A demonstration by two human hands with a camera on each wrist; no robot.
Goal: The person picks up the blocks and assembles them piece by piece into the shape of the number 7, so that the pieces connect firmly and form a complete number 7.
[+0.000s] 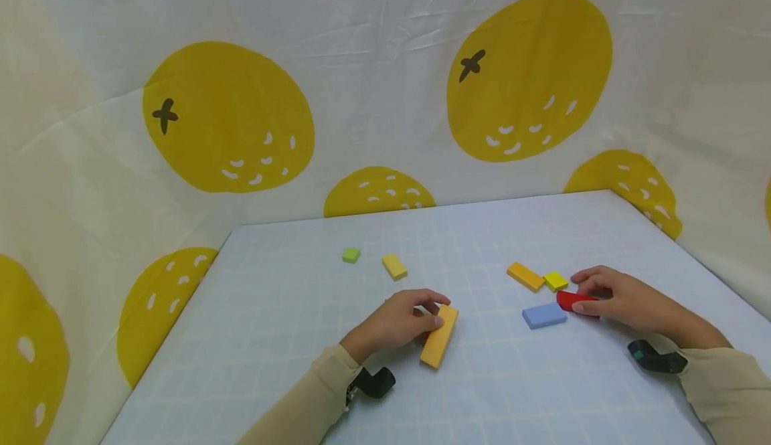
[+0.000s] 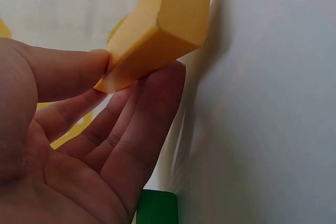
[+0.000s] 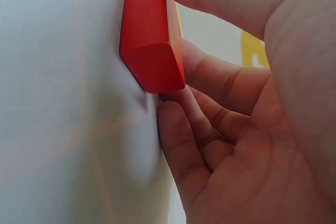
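The thumb and fingers of the left hand [image 1: 400, 321] pinch a long, orange-yellow, wooden-looking block [image 1: 440, 338] near its far end; those of the right hand [image 1: 626, 301] grip a smooth red block [image 1: 567, 300]. The step in hand seems to be handling one block with each hand. The next move probably calls for a firm pinch on both, with care not to knock the flat blue rectangular block [image 1: 545, 315] close against the red one; whether they touch is unclear. The left thumb lies along its block's edge, the index finger arched toward the far end. The right hand reaches in low from the right over the pale table [image 1: 271, 338]. Beige sleeves [image 1: 313, 391] cover both forearms, set well apart.
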